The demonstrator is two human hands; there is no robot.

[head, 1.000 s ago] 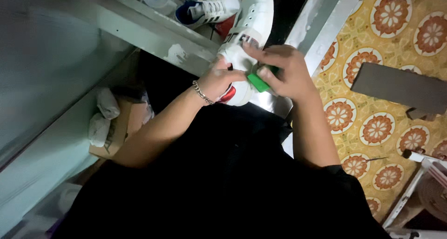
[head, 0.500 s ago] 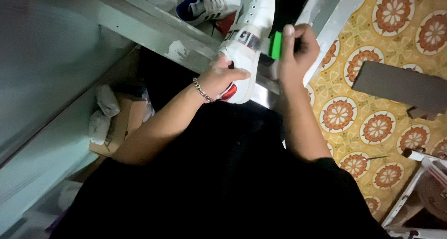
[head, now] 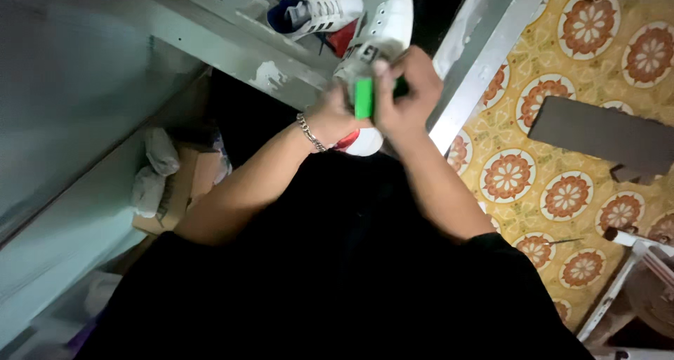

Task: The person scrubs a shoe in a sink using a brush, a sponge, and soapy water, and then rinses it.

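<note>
Both hands worked a small green block against a white leather low-top sneaker (head: pixel 382 30) held over the lap.

The left hand (head: pixel 335 114), a silver chain bracelet (head: pixel 309 132) at its wrist, was wrapped under the sneaker's heel end, where a red patch showed. The right hand (head: pixel 407 93) was closed around the small bright green rectangular block (head: pixel 364 97), thumb and fingers pinching it flat against the sneaker's side. The upper looked smooth and mostly clean near the toe, so the rubbing seemed well along, though the side under the block was hidden and could not be judged. Beyond the sneaker, a second white shoe with a navy lining and dark stripes (head: pixel 316 12) lay on the pale, chipped painted ledge (head: pixel 232 48). To the sneaker's right ran a yellow floor of glossy tiles with orange floral medallions (head: pixel 533 170).
</note>
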